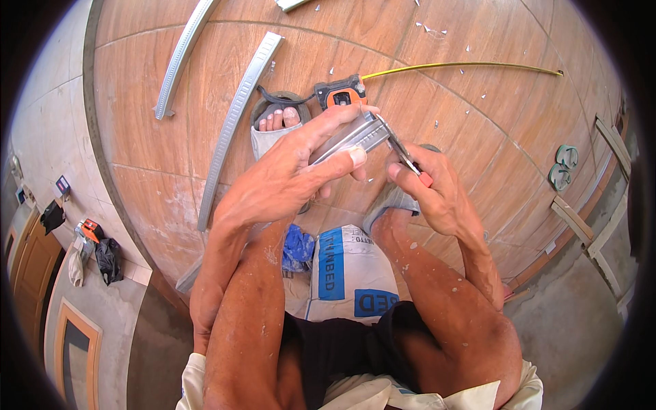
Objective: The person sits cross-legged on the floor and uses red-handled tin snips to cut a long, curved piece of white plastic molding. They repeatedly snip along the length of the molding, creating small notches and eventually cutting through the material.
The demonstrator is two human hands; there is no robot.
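Observation:
My left hand (301,160) is closed round a grey metal channel (365,137), with the thumb on its near face and the fingers on the far side. In my right hand (437,188) is a pair of snips (404,156); a red piece shows at its grip. The dark blades meet the end of the channel, though whether they bite into it I cannot tell. Just beyond my left fingers lies an orange and black tape measure (342,92), its yellow blade (465,65) drawn out to the right across the floor.
Two long ribbed metal strips (236,123) (179,61) lie on the wood-look tiles at left. Small metal offcuts (430,29) are scattered ahead. A printed white and blue sack (345,273) and a blue crumpled bag (298,247) sit between my legs. Green sandals (564,166) stand at right, near wooden battens (574,220).

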